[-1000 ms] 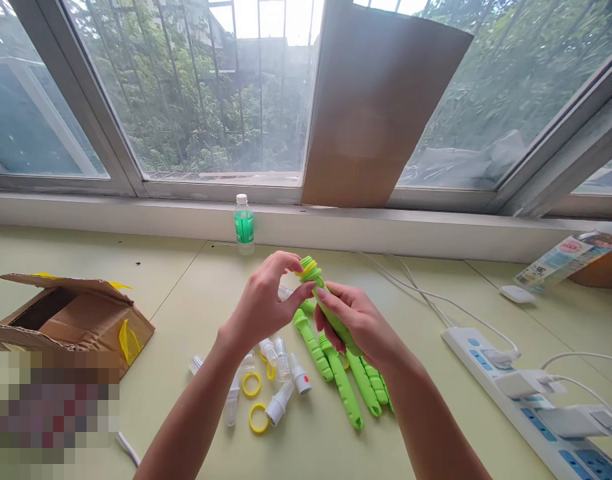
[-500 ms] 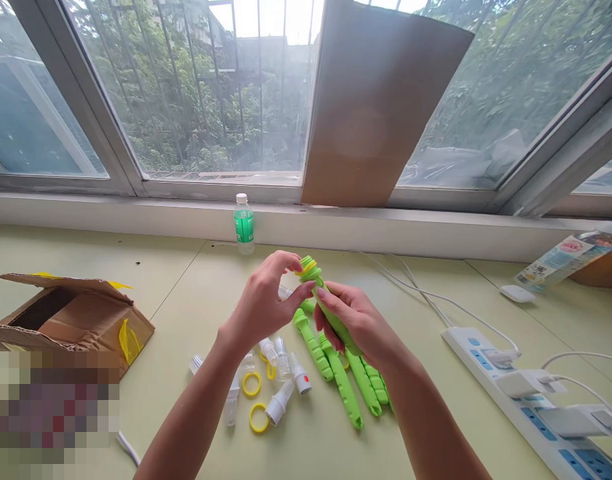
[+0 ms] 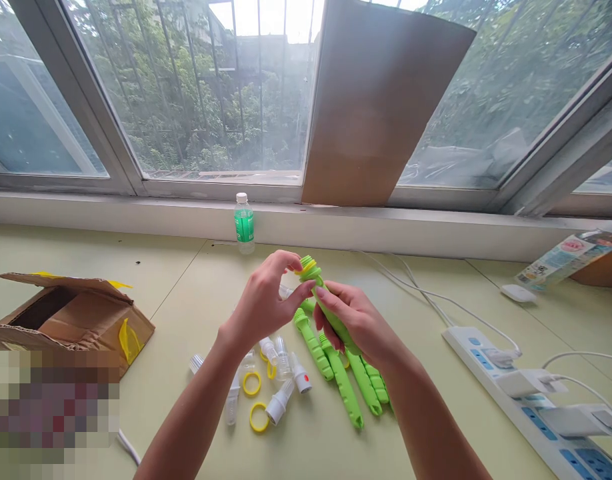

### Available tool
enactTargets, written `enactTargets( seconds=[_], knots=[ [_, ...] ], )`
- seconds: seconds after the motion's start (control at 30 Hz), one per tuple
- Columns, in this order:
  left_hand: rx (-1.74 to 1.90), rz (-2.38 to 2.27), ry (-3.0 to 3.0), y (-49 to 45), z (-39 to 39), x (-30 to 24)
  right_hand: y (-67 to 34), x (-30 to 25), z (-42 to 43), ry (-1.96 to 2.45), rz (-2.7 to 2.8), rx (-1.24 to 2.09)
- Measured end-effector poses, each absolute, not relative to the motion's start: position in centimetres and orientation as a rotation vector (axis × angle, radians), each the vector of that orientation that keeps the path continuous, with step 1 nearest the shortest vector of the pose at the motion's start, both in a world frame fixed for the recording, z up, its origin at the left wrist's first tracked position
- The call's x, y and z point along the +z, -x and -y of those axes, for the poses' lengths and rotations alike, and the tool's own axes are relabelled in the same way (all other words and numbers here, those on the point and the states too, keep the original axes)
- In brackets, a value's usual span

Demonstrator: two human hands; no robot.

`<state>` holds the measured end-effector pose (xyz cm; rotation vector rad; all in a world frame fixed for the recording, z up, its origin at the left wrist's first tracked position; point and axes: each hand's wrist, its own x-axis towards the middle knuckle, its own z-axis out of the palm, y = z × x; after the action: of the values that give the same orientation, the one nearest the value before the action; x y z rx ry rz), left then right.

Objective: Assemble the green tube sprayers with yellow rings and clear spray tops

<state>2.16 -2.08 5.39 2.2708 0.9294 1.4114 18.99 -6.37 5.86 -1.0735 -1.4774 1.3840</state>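
Observation:
My right hand [image 3: 357,320] is wrapped round a green ribbed plastic handle [image 3: 317,288], held upright above the table. A yellow ring [image 3: 307,268] sits just under the handle's top. My left hand [image 3: 264,301] pinches that ring and the handle's top with thumb and fingers. Below my hands, several more green handles [image 3: 337,373] lie side by side on the table. Left of them lie small clear and white tubes [image 3: 281,373] and loose yellow rings [image 3: 252,384].
An open cardboard box [image 3: 81,313] stands at the left. A small green-labelled bottle [image 3: 244,225] is by the window ledge. A white power strip [image 3: 526,393] with plugs and cables lies at the right. A cardboard sheet [image 3: 376,107] leans on the window.

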Motion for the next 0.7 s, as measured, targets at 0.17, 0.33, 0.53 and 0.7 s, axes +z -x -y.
enactTargets(
  seconds=[0.17, 0.33, 0.53, 0.7],
  knots=[
    [1.406, -0.936, -2.275, -2.15, 2.06, 5.39, -18.98, 5.73, 6.36, 1.074, 1.474, 1.381],
    [1.403, -0.947, -2.281, -2.14, 2.06, 5.41, -18.99, 5.67, 6.31, 1.083, 1.472, 1.385],
    [1.397, -0.948, -2.291, -2.21, 2.03, 5.33, -18.97, 5.71, 6.22, 1.077, 1.474, 1.380],
    [1.380, -0.975, -2.304, -2.21, 2.04, 5.36, -19.01, 5.57, 6.24, 1.080, 1.475, 1.381]
  ],
)
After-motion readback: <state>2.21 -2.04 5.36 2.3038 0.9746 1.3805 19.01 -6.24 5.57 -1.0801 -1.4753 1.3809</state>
